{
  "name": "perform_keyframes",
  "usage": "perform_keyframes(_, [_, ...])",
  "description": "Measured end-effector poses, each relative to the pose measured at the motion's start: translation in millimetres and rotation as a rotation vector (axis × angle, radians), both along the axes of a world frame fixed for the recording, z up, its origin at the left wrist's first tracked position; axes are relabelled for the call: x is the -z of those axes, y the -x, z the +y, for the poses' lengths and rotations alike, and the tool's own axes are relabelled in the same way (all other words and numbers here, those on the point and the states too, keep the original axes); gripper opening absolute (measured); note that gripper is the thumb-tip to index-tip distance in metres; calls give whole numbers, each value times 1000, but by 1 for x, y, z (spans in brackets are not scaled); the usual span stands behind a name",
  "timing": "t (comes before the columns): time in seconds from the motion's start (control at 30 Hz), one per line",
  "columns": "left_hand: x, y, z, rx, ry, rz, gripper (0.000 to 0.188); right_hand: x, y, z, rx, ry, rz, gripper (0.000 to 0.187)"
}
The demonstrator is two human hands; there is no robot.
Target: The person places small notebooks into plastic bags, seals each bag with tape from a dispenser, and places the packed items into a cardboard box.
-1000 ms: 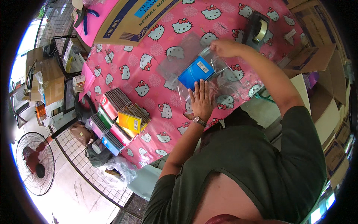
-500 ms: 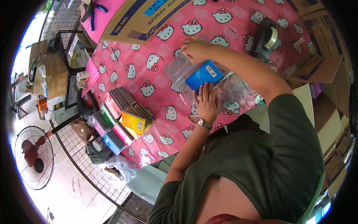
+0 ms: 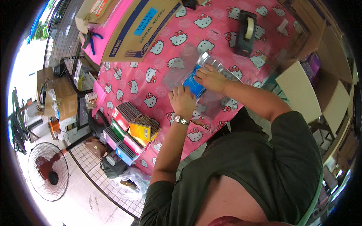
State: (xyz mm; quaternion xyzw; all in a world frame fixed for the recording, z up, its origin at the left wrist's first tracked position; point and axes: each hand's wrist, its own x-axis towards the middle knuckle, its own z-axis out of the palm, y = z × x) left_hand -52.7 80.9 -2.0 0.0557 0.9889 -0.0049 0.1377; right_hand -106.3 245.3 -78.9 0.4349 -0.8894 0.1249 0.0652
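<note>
A blue spiral notebook (image 3: pixel 195 87) lies tilted on clear plastic wrap (image 3: pixel 220 64) on the table. My left hand (image 3: pixel 182 101), with a watch at the wrist, is at the notebook's left edge, its fingers bent and closed against it. Over the right side of the notebook is my right hand (image 3: pixel 211 78), its fingers curled down onto the plastic at the cover. The fingertips of both hands are partly hidden, and part of the notebook is covered by my right hand.
Stacks of coloured spiral notebooks (image 3: pixel 140 131) stand at the table's left edge. A black tape dispenser (image 3: pixel 245 42) is at the far right, a large cardboard box (image 3: pixel 130 45) at the far left, with blue-handled pliers (image 3: pixel 91 41) beside it. Open cartons (image 3: pixel 301 88) line the right side.
My left hand has shifted from flat on the notebook to its left edge, fingers bent. My right hand has come down from beyond the notebook onto its right side. The notebook has turned.
</note>
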Motion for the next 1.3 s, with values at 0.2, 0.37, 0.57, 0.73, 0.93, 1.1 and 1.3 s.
perform_keyframes(0.2, [72, -3, 12, 6, -233, 386, 45, -41, 41, 14, 281, -85, 12, 15])
perform_keyframes(0.37, [78, 7, 8, 10, -262, 378, 33, -45, -8, 56, 620, 150, 123, 22])
perform_keyframes(0.57, [55, 20, 14, -21, -358, 107, 8, -3, -83, 12, 130, -48, -189, 59])
perform_keyframes(0.73, [55, 15, 24, 115, -165, 132, 13, -17, -70, -8, 150, -94, -375, 67])
perform_keyframes(0.93, [78, 2, 17, 182, -43, 275, 14, -24, -12, 87, 760, 737, -25, 31])
perform_keyframes(1.1, [58, -13, 43, 198, -56, 265, 33, 5, 27, 152, 1308, 1474, -888, 19])
perform_keyframes(1.3, [74, -20, 23, 187, -35, 240, 51, 1, 20, 129, 1125, 1896, -808, 12])
